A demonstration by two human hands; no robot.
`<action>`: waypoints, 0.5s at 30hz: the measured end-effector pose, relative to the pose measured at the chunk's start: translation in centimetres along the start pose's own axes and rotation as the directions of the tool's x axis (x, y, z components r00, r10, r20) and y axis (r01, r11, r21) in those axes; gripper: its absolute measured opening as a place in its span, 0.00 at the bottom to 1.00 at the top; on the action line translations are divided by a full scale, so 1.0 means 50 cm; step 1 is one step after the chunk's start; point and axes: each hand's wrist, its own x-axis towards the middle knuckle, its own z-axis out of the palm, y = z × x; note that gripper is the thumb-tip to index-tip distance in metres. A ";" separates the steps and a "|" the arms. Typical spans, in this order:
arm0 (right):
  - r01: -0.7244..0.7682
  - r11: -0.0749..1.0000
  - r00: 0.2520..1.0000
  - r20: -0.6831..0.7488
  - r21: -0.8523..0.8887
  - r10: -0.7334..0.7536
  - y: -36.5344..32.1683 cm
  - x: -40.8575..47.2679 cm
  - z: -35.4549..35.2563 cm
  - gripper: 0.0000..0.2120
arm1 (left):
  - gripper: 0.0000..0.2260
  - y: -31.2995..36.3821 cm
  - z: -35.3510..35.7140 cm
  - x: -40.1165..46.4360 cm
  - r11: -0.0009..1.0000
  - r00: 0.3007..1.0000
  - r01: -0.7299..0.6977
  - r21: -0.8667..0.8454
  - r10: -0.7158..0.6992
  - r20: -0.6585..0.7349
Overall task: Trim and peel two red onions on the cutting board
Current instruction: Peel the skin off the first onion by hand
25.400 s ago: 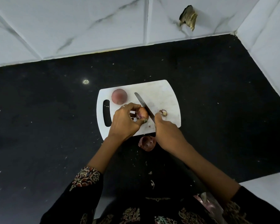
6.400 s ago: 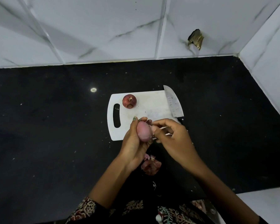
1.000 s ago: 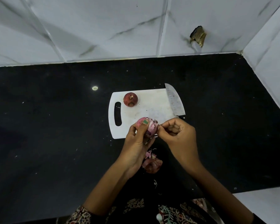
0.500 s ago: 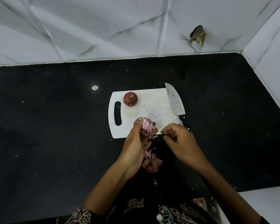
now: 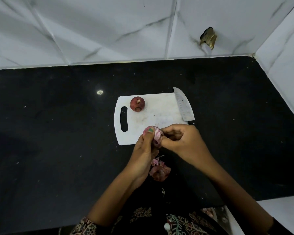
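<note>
Nearest on the counter (image 5: pixel 58 150) lie peels (image 5: pixel 159 172). Above them, left hand (image 5: pixel 143 155) grips an onion (image 5: pixel 155 134) while right hand (image 5: pixel 183 143) pinches its skin. Beyond, the board (image 5: pixel 159 116) carries another onion (image 5: pixel 137 104) and knife (image 5: pixel 183 106).

Dim, even indoor light. The black counter (image 5: pixel 58 133) swallows detail and carries one small bright glare spot (image 5: pixel 100 92). The white wall tiles (image 5: pixel 109 28) read grey-blue and slightly soft. Straight tile joints bow toward the edges (wide-angle distortion). The cutting board (image 5: pixel 156 116) is the brightest surface; shadows are faint.
</note>
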 end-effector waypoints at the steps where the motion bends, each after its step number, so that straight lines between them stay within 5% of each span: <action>1: 0.002 1.000 1.000 -0.027 0.011 -0.001 0.002 0.002 -0.003 0.05 | 0.20 0.003 0.002 -0.001 1.000 1.000 0.009 -0.011 -0.009 0.002; 7: -0.035 0.985 0.994 -0.099 0.167 0.053 0.002 -0.005 0.002 0.05 | 0.18 0.011 0.009 -0.001 0.999 0.999 0.033 -0.038 -0.033 0.002; 10: -0.002 0.994 0.994 -0.109 0.105 0.014 0.001 -0.013 0.009 0.10 | 0.21 0.014 0.006 0.001 0.994 0.998 0.063 -0.087 -0.064 -0.014; 15: -0.007 0.982 0.980 -0.193 0.187 0.044 0.011 -0.006 0.002 0.03 | 0.18 0.001 -0.005 0.012 0.989 0.997 0.070 -0.131 -0.073 -0.016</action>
